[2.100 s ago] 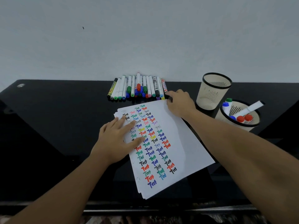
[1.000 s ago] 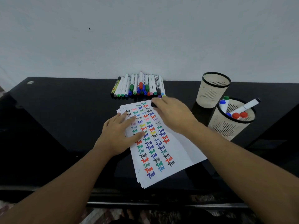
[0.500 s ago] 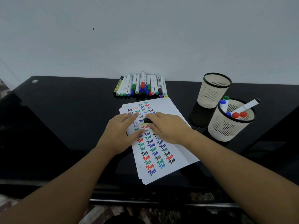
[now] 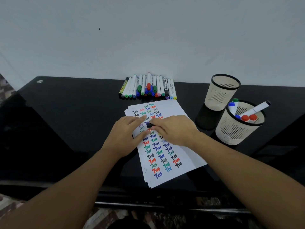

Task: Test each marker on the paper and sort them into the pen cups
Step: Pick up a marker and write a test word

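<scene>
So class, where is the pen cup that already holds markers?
In the head view, the filled pen cup stands on the black table's right side, just in front of the empty pen cup, right of the paper.

Soft, even light fills the room, a little dim and bluish on the wall (image 4: pixel 148 38). The glossy black table (image 4: pixel 66 121) mirrors the pen cups (image 4: pixel 221 91) just in front of them. Wide-angle bending curves the table's edges; the forearms nearest look slightly soft.

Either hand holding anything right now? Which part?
The right hand grips a marker by its barrel, hidden under the fingers; only its black end shows. The left hand holds nothing and rests flat on the paper.
</scene>
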Demonstrator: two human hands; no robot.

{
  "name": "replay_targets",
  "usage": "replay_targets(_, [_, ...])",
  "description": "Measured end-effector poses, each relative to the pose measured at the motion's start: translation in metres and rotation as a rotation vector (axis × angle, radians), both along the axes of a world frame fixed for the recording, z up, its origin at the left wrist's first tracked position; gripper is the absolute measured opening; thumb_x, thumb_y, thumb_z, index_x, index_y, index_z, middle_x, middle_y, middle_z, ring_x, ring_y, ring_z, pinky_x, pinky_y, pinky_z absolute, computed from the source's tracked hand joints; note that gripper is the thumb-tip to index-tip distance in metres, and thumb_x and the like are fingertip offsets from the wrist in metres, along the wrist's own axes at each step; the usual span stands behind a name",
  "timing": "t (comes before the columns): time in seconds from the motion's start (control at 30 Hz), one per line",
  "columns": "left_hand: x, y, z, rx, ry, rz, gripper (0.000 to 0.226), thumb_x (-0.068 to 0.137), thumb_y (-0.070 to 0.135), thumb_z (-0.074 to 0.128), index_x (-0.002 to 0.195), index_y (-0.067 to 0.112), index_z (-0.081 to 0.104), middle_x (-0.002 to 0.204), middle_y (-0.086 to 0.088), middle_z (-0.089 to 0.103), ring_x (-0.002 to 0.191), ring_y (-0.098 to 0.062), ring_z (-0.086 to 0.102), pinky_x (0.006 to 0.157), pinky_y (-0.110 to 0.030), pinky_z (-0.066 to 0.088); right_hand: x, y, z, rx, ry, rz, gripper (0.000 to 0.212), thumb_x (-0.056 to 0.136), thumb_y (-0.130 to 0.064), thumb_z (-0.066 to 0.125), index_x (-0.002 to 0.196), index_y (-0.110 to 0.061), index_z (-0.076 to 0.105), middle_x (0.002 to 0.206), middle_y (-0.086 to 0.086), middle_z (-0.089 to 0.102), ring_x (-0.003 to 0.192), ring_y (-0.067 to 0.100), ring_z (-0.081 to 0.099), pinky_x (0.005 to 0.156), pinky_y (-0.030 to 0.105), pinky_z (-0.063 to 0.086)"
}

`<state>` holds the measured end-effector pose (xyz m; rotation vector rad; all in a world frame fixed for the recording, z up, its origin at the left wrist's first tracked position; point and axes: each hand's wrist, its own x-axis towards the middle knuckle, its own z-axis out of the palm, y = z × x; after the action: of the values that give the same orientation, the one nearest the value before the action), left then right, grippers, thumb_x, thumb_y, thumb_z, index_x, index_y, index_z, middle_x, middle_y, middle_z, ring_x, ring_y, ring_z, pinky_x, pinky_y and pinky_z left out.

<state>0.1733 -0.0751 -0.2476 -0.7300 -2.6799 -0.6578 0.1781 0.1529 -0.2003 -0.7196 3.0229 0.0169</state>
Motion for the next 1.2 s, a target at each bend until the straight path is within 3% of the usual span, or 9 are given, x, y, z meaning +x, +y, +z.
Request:
replay_targets(0.43, [0.0, -0.001, -0.001, -0.024, 0.124, -0.075, 0.034, 0.101, 0.036, 0.054, 0.126, 0.019, 0.069, 0.12, 0.003, 0.068, 0.112, -0.018, 0.057, 0.094, -0.037, 0.047, 0.004, -0.002, 0.004, -0.058, -0.002, 0.007, 0.045, 0.106, -0.063, 0.032, 0.137, -0.035, 0.048, 0.094, -0.007, 0.067, 0.08, 0.017, 0.065, 0.067, 0.04, 0.056])
replay_targets(0.53, [-0.001, -0.002, -0.001, -0.016, 0.1, -0.059, 0.027, 0.101, 0.031, 0.061, 0.122, 0.017, 0.071, 0.119, 0.003, 0.068, 0.111, -0.018, 0.056, 0.093, -0.04, 0.049, 0.009, 0.005, 0.007, -0.204, -0.059, -0.08, 0.04, 0.109, -0.037, 0.039, 0.147, -0.029, 0.029, 0.092, -0.001, 0.062, 0.07, 0.019, 0.06, 0.06, 0.04, 0.049])
replay_targets(0.6, [-0.001, -0.002, -0.002, -0.02, 0.073, -0.048, 0.027, 0.099, 0.031, 0.064, 0.121, 0.018, 0.071, 0.119, 0.003, 0.068, 0.112, -0.018, 0.056, 0.094, -0.04, 0.049, 0.012, 0.012, 0.01, -0.266, -0.087, -0.123, 0.045, 0.107, -0.021, 0.041, 0.145, -0.037, 0.024, 0.101, 0.004, 0.06, 0.071, 0.021, 0.06, 0.058, 0.041, 0.048])
replay_targets(0.7, [0.001, -0.001, 0.001, -0.011, 0.006, -0.024, 0.034, 0.098, 0.037, 0.062, 0.127, 0.021, 0.069, 0.124, 0.005, 0.066, 0.117, -0.018, 0.054, 0.098, -0.041, 0.049, 0.016, 0.025, 0.013, -0.35, -0.042, -0.189, 0.038, 0.107, -0.014, 0.04, 0.132, -0.041, 0.046, 0.112, 0.001, 0.062, 0.09, 0.023, 0.066, 0.078, 0.049, 0.058])
replay_targets(0.8, [0.006, 0.002, 0.008, -0.015, -0.11, -0.004, 0.055, 0.1, 0.047, 0.055, 0.152, 0.033, 0.043, 0.142, 0.006, 0.056, 0.131, -0.017, 0.044, 0.108, -0.04, 0.042, 0.025, 0.033, 0.02, -0.726, -0.114, -0.326, 0.036, 0.108, -0.015, 0.038, 0.12, -0.032, 0.067, 0.118, -0.009, 0.065, 0.102, 0.011, 0.067, 0.093, 0.037, 0.056])
replay_targets(0.93, [0.009, 0.007, 0.026, -0.268, -0.318, -0.072, 0.067, 0.099, 0.066, 0.037, 0.151, 0.063, -0.007, 0.17, -0.002, 0.01, 0.153, -0.028, 0.015, 0.121, -0.047, 0.02, 0.043, 0.042, 0.017, -1.0, -0.308, -0.4, 0.051, 0.1, 0.003, 0.049, 0.126, -0.04, 0.057, 0.123, -0.009, 0.061, 0.106, 0.013, 0.067, 0.091, 0.039, 0.058])
replay_targets(1.03, [0.011, 0.014, 0.032, -0.4, -0.371, -0.124, 0.062, 0.094, 0.076, 0.029, 0.148, 0.069, -0.002, 0.17, -0.001, -0.013, 0.156, -0.027, -0.002, 0.123, -0.047, 0.007, 0.053, 0.047, 0.006, -1.012, -0.264, -0.402, 0.036, 0.099, -0.005, 0.064, 0.115, -0.035, 0.052, 0.11, -0.002, 0.061, 0.095, 0.02, 0.068, 0.085, 0.036, 0.059])
replay_targets(1.13, [0.013, 0.017, 0.023, -0.46, -0.342, -0.129, 0.062, 0.086, 0.088, 0.017, 0.145, 0.073, 0.002, 0.169, 0.001, -0.014, 0.156, -0.026, -0.007, 0.125, -0.05, 0.004, 0.065, 0.043, 0.002, -1.16, -0.203, -0.442, 0.005, 0.108, -0.027, 0.054, 0.112, -0.029, 0.054, 0.094, 0.001, 0.066, 0.084, 0.018, 0.069, 0.08, 0.031, 0.056])
replay_targets(1.2, [0.016, 0.019, 0.014, -0.438, -0.308, -0.116, 0.065, 0.084, 0.091, 0.009, 0.146, 0.071, 0.004, 0.17, 0.001, -0.007, 0.156, -0.024, -0.005, 0.125, -0.049, 0.003, 0.073, 0.04, 0.0, -1.224, -0.181, -0.477, 0.025, 0.106, -0.05, 0.048, 0.116, -0.031, 0.061, 0.08, -0.003, 0.065, 0.072, 0.011, 0.063, 0.078, 0.031, 0.053])
